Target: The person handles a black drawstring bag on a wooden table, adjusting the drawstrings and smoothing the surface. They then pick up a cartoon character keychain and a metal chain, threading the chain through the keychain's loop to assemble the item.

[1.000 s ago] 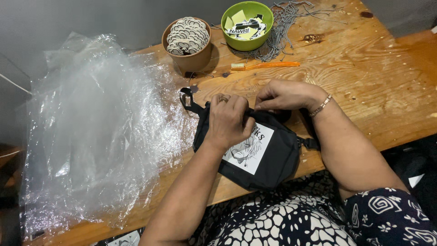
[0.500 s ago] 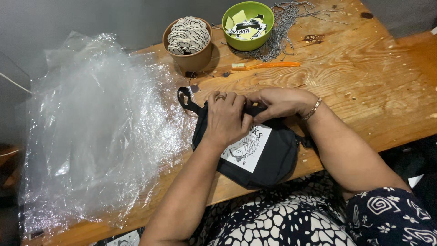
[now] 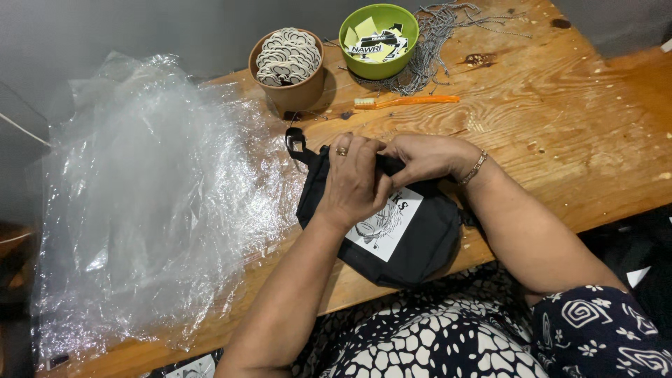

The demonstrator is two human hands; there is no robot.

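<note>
A small black pouch bag (image 3: 413, 241) with a white printed patch lies on the wooden table (image 3: 574, 140) near its front edge. My left hand (image 3: 353, 182), a ring on one finger, presses down on the bag's top edge. My right hand (image 3: 427, 157), with a bracelet at the wrist, pinches the same top edge just beside the left. A black strap with a buckle (image 3: 295, 143) sticks out from the bag's upper left corner.
A heap of clear plastic bags (image 3: 147, 203) covers the table's left half. A brown bowl (image 3: 288, 66) of round tags and a green bowl (image 3: 381, 38) of paper labels stand at the back. Grey cords (image 3: 441, 42) and an orange toothbrush (image 3: 409, 101) lie nearby.
Both hands have shifted slightly up and together along the bag's top edge. The bag has turned a little, its strap end now nearer the brown bowl.
</note>
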